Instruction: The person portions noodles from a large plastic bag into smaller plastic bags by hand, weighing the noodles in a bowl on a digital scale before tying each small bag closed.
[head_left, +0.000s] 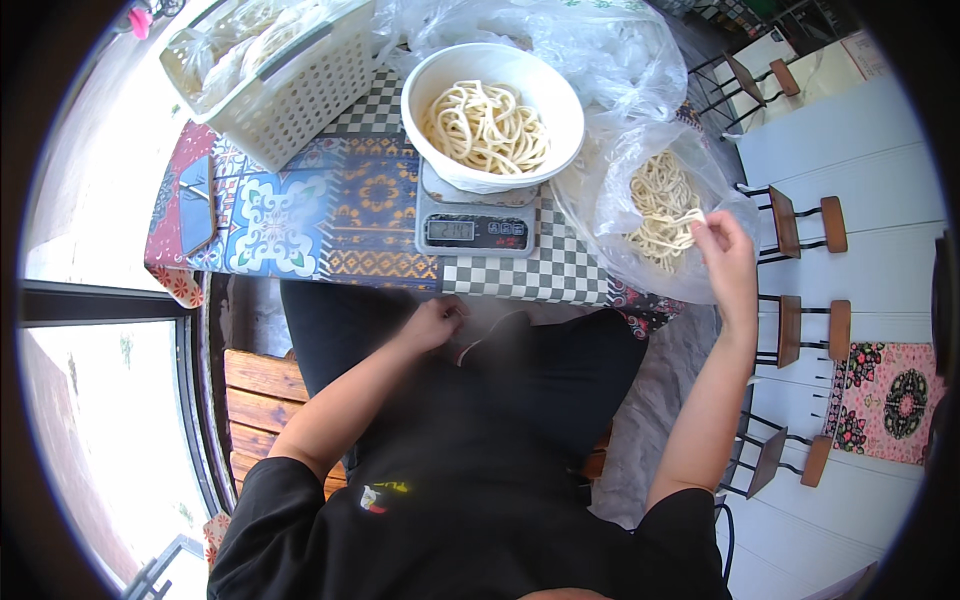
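Note:
My right hand (721, 244) pinches a few strands from the thick pale noodles (660, 195) in an opened clear plastic bag (615, 214) at the table's right. To the left of that bag, a white bowl (420, 97) of similar noodles (487, 131) rests on a grey digital kitchen scale (475, 251). The scale's display is lit. Below the table edge, over my lap, is my left hand (435, 324), its fingers curled and nothing visible in them; haze blurs that area.
A perforated white plastic basket (300, 112) holds bagged noodles at the back left. A smartphone (196, 206) lies near the patterned table's (281, 217) left edge. Large clear plastic bags (600, 52) cover the back. Wooden chairs (784, 225) stand off to the right, and a glass door (105, 405) is at left.

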